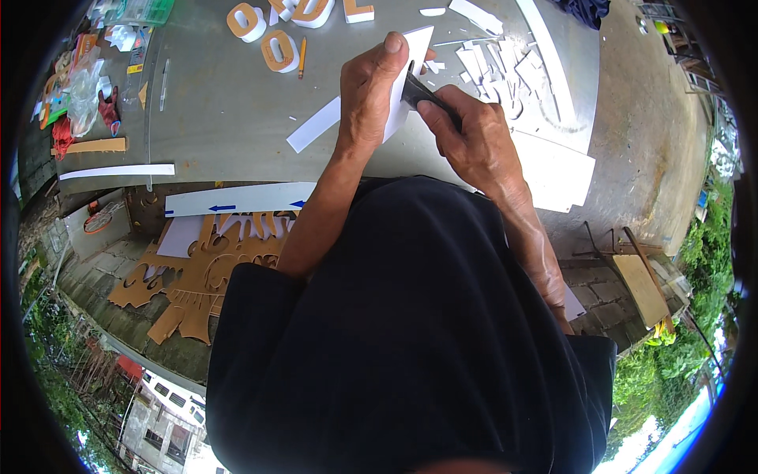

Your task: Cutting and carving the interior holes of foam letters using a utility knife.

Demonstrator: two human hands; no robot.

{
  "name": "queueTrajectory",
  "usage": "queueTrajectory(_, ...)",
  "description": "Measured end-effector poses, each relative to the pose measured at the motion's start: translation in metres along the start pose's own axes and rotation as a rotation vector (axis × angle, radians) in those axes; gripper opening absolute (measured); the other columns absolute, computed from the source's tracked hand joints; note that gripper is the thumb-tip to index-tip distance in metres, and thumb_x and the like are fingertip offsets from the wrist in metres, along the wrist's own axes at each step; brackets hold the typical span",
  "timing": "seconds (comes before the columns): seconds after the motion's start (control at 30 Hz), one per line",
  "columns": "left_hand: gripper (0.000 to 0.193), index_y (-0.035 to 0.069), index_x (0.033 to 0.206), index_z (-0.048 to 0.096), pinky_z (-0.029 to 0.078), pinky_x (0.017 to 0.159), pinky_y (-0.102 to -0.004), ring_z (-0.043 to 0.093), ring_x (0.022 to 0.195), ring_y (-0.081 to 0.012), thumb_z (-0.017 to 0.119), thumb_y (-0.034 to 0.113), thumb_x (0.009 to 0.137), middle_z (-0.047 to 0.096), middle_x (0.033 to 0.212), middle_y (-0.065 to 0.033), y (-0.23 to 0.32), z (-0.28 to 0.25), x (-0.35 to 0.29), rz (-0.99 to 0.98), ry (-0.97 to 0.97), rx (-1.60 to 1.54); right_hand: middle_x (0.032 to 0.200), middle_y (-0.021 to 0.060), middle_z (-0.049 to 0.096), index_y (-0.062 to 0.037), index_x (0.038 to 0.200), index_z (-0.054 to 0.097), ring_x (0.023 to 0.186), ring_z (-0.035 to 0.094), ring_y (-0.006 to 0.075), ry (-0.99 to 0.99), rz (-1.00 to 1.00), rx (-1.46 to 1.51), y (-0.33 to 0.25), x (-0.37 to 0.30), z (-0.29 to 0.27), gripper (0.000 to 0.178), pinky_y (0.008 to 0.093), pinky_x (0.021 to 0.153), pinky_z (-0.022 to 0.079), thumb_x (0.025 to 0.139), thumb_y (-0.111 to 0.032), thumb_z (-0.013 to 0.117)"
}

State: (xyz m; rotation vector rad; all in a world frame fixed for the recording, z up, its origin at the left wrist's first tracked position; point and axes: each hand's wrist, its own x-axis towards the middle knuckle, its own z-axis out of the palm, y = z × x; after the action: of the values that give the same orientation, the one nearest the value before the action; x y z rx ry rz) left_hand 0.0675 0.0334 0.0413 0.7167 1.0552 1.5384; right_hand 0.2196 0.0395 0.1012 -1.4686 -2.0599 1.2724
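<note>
My left hand (365, 95) grips a white board piece (397, 113), held up on edge above the grey table, thumb on its near side and fingertips showing behind it. In my right hand (482, 142) is a dark, flat tool (420, 95); its tip meets the board, and its exact kind is hard to make out. A white strip (316, 124) lies on the table beside my left wrist. Beyond my hands, several cut-out letters with brown faces and white sides, one an oval ring (280, 51), rest near an orange pencil (302, 58).
White offcuts (505, 71) are scattered right of my hands, near a long curved white strip (549, 59). A clear plastic bag (83, 99) and other clutter sit at the table's far left (229, 142). Brown cut sheets (193, 272) lie below the table's near edge.
</note>
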Motion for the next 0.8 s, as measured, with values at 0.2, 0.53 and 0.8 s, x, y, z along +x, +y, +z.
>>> queueTrajectory(0.2, 0.061, -0.003, 0.095, 0.075, 0.047, 0.068, -0.0269, 0.061, 0.076, -0.0132, 0.061, 0.056, 0.095, 0.070, 0.084, -0.0069, -0.005, -0.001, -0.002, 0.037, 0.043, 0.284, 0.064, 0.0198, 0.066, -0.0029, 0.087, 0.068, 0.064, 0.068, 0.0406, 0.077, -0.083, -0.279, 0.002, 0.007, 0.014, 0.023, 0.0502, 0.062, 0.055, 0.093, -0.025, 0.066)
queueTrajectory(0.53, 0.055, -0.006, 0.093, 0.075, 0.048, 0.071, -0.0270, 0.062, 0.078, -0.0128, 0.070, 0.048, 0.093, 0.070, 0.084, -0.0093, -0.011, 0.002, -0.004, -0.037, 0.052, 0.028, 0.056, 0.0138, 0.060, 0.0006, 0.090, 0.070, 0.047, 0.057, 0.0216, 0.159, -0.063, -0.130, 0.012, 0.002, 0.022, 0.021, 0.0382, 0.050, 0.044, 0.095, -0.020, 0.068)
queueTrajectory(0.8, 0.061, -0.006, 0.133, 0.056, 0.056, 0.075, -0.0298, 0.069, 0.085, -0.0180, 0.064, 0.042, 0.098, 0.072, 0.094, -0.0151, -0.018, 0.007, -0.003, -0.031, 0.074, -0.018, 0.056, 0.0136, 0.060, 0.0006, 0.092, 0.071, 0.047, 0.056, 0.0207, 0.202, -0.076, -0.112, 0.018, 0.003, 0.024, 0.021, 0.0372, 0.050, 0.045, 0.095, -0.019, 0.068)
